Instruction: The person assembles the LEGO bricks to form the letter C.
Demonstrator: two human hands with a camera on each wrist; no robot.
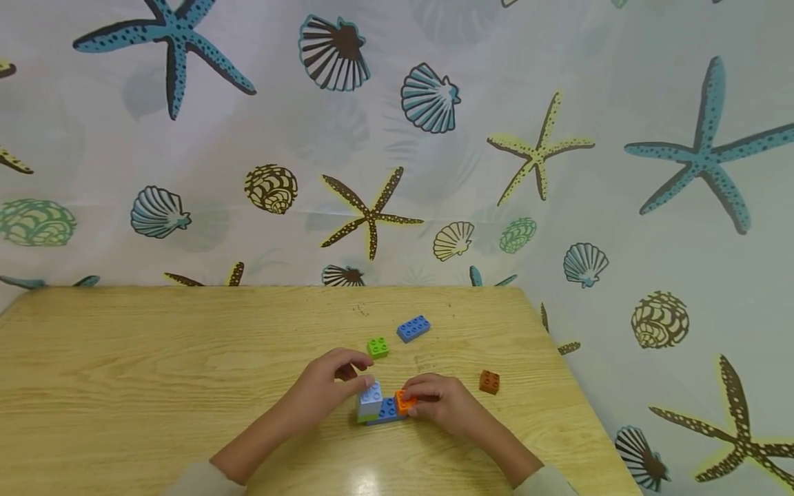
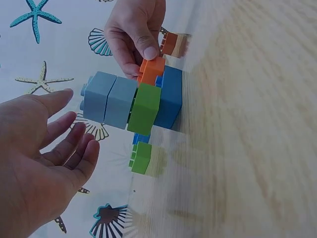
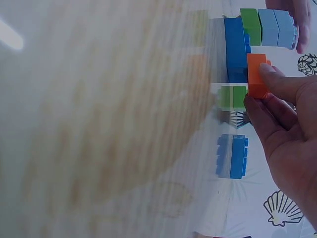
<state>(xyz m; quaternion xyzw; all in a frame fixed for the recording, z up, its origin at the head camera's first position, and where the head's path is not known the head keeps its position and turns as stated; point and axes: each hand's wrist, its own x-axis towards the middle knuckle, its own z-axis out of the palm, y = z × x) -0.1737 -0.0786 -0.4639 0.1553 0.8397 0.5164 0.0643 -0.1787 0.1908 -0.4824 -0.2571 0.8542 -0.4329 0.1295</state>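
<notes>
My right hand (image 1: 451,405) pinches an orange brick (image 3: 256,75) between thumb and fingers, at the right end of a long blue brick (image 3: 235,52) lying on the table. Stacked on the blue brick's other end are a green brick (image 2: 144,108) and two light blue bricks (image 2: 110,100) above it. My left hand (image 1: 325,380) hovers beside this stack with its fingers loosely bent. In the left wrist view, a gap separates those fingers from the top light blue brick.
Beyond the left hand sits a loose green brick (image 1: 377,348). Another blue brick (image 1: 413,329) lies farther back, and a brown brick (image 1: 489,381) is to the right of my right hand. A shell-and-starfish patterned cloth (image 1: 372,138) hangs behind the wooden table (image 1: 155,372).
</notes>
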